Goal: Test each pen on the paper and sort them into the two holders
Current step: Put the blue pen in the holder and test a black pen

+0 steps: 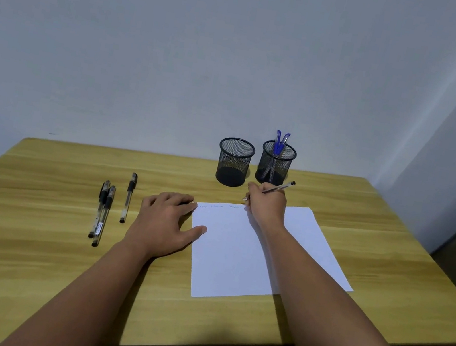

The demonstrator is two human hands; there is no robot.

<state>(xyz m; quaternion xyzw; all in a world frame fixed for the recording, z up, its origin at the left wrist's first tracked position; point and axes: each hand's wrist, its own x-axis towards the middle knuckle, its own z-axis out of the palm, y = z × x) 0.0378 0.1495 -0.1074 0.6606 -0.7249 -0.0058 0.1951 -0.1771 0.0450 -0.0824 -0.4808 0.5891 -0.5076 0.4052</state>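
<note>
Two black mesh cups stand side by side at the back of the wooden table [40,171], close to the wall. The left cup [234,162] has nothing in it that can be seen. The right cup [276,162] holds blue pens [279,142] that stand up and poke out over its rim.

A white sheet of paper [252,255] lies flat in front of the cups. There are faint scribbles along its top edge.

The right hand [266,206] has its fingers curled tight around a pen [278,188]. The pen's tip is down at the top edge of the paper and its back end points up to the right, near the right cup.

The left hand [166,220] lies flat with its fingers spread out and loose. Its fingertips and thumb press on the left edge of the paper.

Three black pens [105,212] lie on the table to the left of that hand. Two are touching and one is a bit apart
</note>
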